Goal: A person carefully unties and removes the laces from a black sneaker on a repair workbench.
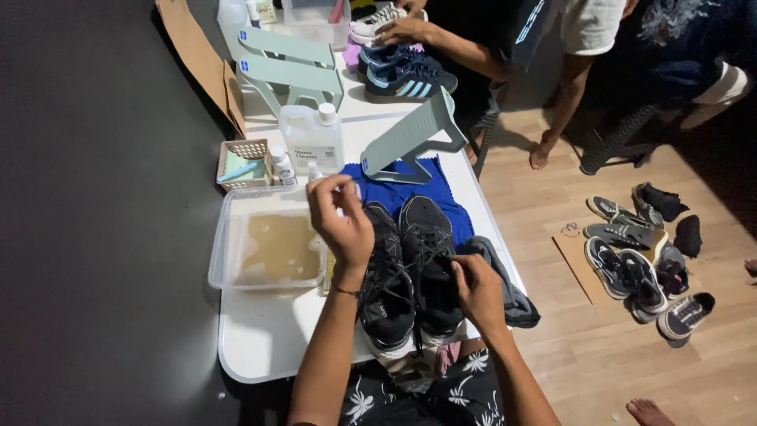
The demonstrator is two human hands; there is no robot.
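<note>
From the head camera, a pair of black sneakers (410, 264) sits side by side on the white table (260, 339), toes toward the blue cloth (394, 185). The left hand (341, 221) is raised above the left shoe, fingers curled and pinching something small I cannot make out. The right hand (477, 288) rests on the right shoe's laces, fingertips pressed together on them. Just beside the shoes stands a clear tub (268, 244) of cloudy water, with a cleaner bottle (314, 138) behind it. This looks like lace work ahead of washing; loosening them calls for a steady pull, one hand bracing the shoe.
</note>
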